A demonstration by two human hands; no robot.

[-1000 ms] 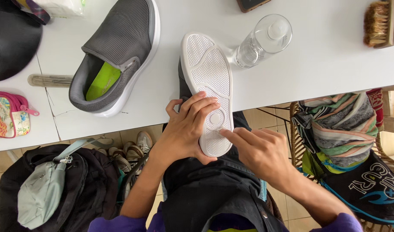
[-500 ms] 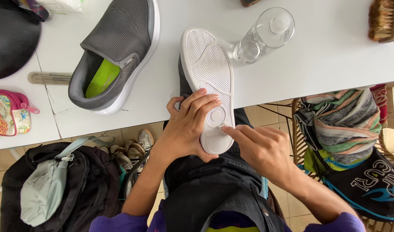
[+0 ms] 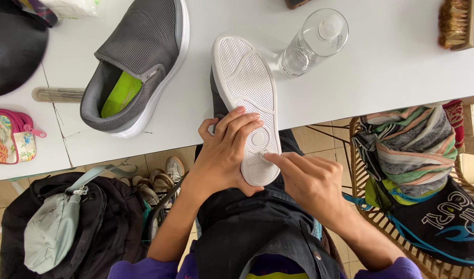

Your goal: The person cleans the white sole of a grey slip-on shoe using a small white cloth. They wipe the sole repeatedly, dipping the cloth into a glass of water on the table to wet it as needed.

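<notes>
Both hands work on an upturned shoe [image 3: 246,103] at the near edge of the white counter [image 3: 381,72]: the left hand [image 3: 224,155] wraps around the heel, fingers curled over the pale, patterned sole and thumb behind it, while the right hand [image 3: 309,181] is loosely closed, its index finger pressed to the tread beside a round mark on the heel. The shoe lies sole up, toe on the counter and heel over the person's dark-clothed lap. To the shoe's left sits its grey slip-on mate [image 3: 136,67] with a green insole; just right of the toe lies a clear bottle [image 3: 312,44], and far right of it, at the counter's corner, a brush [image 3: 458,23]. The step in hand appears to be picking at or inspecting the heel tread. Whatever follows seems to call for a steady left-hand hold and fine fingertip work.
</notes>
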